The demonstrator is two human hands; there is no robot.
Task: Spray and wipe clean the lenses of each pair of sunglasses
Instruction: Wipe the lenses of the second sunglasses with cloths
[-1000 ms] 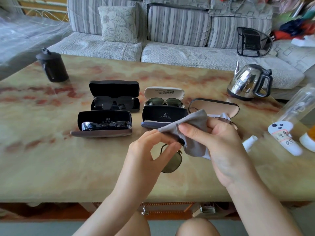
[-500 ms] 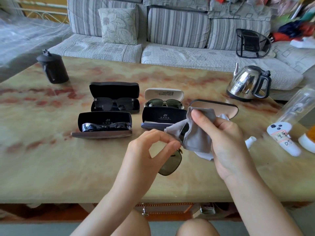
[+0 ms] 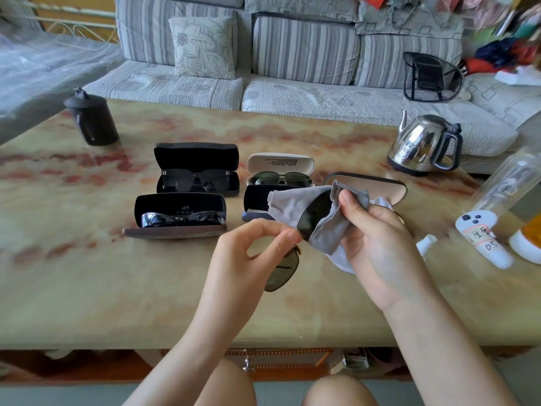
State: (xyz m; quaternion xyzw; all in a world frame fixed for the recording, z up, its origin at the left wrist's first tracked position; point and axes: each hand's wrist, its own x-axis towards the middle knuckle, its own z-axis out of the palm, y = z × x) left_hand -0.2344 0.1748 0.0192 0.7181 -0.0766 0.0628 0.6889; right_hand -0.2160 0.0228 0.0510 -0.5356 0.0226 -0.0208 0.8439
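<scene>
My left hand (image 3: 251,253) pinches a pair of dark-lensed sunglasses (image 3: 282,271) at the bridge, above the table's near middle. One lens hangs below my fingers; the other lens (image 3: 314,213) is wrapped in a grey cloth (image 3: 295,205). My right hand (image 3: 377,241) grips that cloth, thumb pressing it against the lens. Three more pairs lie in open cases behind: a black pair (image 3: 194,181), a silver-framed pair (image 3: 181,218) and a green-lensed pair (image 3: 281,178). A small white spray bottle (image 3: 426,244) lies partly hidden behind my right wrist.
An empty open case (image 3: 377,186) lies behind my right hand. A steel kettle (image 3: 424,143) stands at the back right, a black jug (image 3: 92,118) at the back left. Bottles (image 3: 486,238) crowd the right edge. A striped sofa (image 3: 292,68) runs behind the marble table (image 3: 87,282).
My right hand has shifted the cloth up over the upper lens, so more dark lens shows beside my thumb. My left hand keeps its pinch on the glasses.
</scene>
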